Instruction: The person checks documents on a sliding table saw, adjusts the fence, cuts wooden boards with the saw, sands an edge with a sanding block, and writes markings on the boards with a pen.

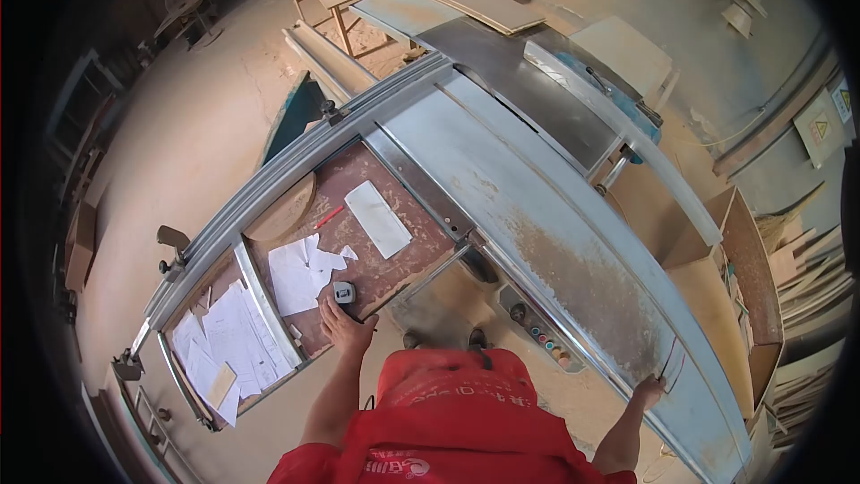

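My left hand (346, 323) rests at the front edge of the reddish-brown board (394, 193), its fingers apart beside a grey tape measure (344, 292). Torn white papers (300, 273) lie just beyond the tape measure, with a red pencil (330, 217) and a folded white sheet (378, 219) farther off. Over on the right, my right hand (649, 391) is closed at the near end of the long metal table (555, 242). Thin dark and red lines stick out by its fingers; what it holds is too small to name.
Printed sheets (242, 341) lie at the left end of the sliding frame. A metal rail (242, 197) runs along the far side. Round buttons (546, 343) sit under the table edge. A large box (752, 296) and stacked boards (806, 305) stand at right.
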